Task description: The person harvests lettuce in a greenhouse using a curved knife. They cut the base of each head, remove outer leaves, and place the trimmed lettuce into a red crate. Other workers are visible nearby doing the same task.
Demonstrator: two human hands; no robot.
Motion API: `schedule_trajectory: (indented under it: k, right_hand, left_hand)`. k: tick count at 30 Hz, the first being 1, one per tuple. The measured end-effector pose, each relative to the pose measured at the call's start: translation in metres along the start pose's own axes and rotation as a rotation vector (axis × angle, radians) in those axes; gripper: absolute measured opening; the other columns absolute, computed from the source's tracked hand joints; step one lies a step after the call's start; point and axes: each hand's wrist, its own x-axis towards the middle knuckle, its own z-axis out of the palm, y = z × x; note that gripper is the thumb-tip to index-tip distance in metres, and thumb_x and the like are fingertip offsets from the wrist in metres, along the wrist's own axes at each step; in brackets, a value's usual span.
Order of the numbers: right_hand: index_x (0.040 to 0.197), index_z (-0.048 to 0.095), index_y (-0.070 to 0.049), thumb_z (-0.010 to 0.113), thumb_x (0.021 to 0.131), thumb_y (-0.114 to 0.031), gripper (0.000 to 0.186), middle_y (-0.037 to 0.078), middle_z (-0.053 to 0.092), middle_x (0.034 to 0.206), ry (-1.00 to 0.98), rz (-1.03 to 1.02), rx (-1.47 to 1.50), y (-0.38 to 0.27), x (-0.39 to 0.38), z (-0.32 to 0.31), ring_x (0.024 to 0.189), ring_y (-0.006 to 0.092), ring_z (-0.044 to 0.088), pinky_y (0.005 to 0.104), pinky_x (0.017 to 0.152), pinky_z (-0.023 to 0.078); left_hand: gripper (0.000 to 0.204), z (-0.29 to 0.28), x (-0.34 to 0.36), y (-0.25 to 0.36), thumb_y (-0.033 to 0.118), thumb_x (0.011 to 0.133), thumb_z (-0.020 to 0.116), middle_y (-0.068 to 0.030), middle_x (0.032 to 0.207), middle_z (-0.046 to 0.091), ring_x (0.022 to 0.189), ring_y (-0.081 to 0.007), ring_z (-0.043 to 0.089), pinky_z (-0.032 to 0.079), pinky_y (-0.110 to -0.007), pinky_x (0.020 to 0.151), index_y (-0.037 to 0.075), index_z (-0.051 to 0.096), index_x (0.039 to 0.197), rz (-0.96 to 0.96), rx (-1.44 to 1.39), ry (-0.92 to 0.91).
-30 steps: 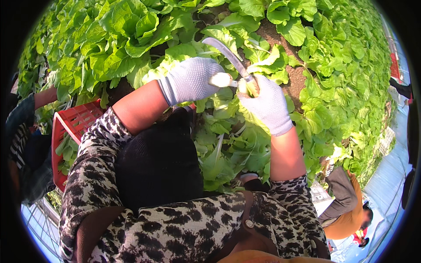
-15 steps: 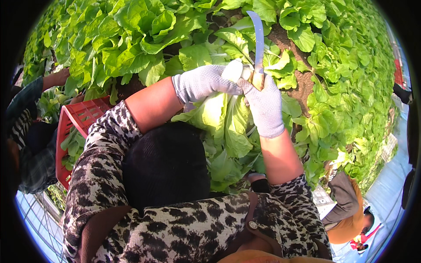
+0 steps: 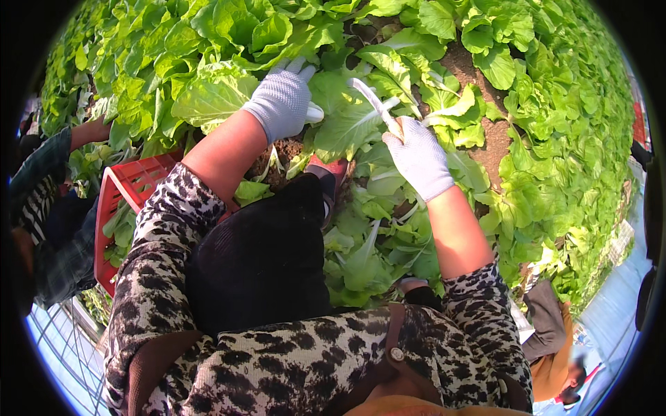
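My left hand (image 3: 283,100), in a white knit glove, is closed around a head of leafy greens. The greens' pale leaves (image 3: 216,97) spread to the left of the hand, and their white stem end (image 3: 314,113) sticks out on its right. My thumb is hidden. My right hand (image 3: 420,158), gloved likewise, grips the short wooden handle of a curved harvesting knife (image 3: 371,98). Its blade points up and left, above low leaves. Loose leaves (image 3: 364,260) lie on the ground between my arms.
A red plastic crate (image 3: 142,177) holding greens stands beside my left arm. Dense leafy rows (image 3: 555,139) grow ahead and right, with bare soil (image 3: 494,149) between plants. A co-worker's arm (image 3: 90,133) reaches in at far left; another person (image 3: 553,353) bends at lower right.
My left hand has moved left with the head of greens, away from the knife. My right hand has shifted slightly right and down, and the blade has tipped left.
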Motion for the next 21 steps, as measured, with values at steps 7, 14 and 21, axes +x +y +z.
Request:
schedule_trajectory:
  k: [7, 14, 21]
  right_hand:
    - [0.105, 0.061, -0.004, 0.057, 0.095, -0.032, 0.03, 0.021, 0.069, 0.095, -0.148, -0.064, 0.079, -0.064, 0.088, 0.066, 0.09, 0.0379, 0.068, 0.0476, 0.081, 0.054]
    - [0.108, 0.063, -0.001, 0.057, 0.093, -0.031, 0.034, 0.023, 0.069, 0.094, -0.233, 0.162, 0.153, -0.061, 0.144, 0.081, 0.088, 0.0379, 0.068, 0.0456, 0.078, 0.054]
    - [0.106, 0.061, -0.001, 0.057, 0.094, -0.031, 0.033, 0.021, 0.068, 0.093, -0.244, -0.056, 0.208, -0.065, 0.123, 0.113, 0.087, 0.0369, 0.068, 0.0445, 0.077, 0.054]
  left_hand:
    - [0.04, 0.011, 0.028, -0.061, 0.04, 0.09, 0.066, -0.0097, 0.165, 0.015, 0.142, -0.0383, 0.033, 0.035, -0.045, 0.112, 0.012, 0.073, 0.117, -0.463, 0.07, -0.19]
    - [0.041, 0.041, 0.012, -0.073, 0.043, 0.091, 0.063, -0.0086, 0.162, 0.024, 0.124, -0.0369, 0.051, 0.048, -0.045, 0.097, 0.013, 0.072, 0.118, -0.437, 0.203, -0.197]
    - [0.028, 0.079, -0.021, -0.064, 0.035, 0.082, 0.067, -0.0154, 0.12, 0.06, 0.103, -0.0328, 0.063, 0.052, -0.043, 0.088, 0.014, 0.071, 0.101, -0.544, 0.098, -0.059]
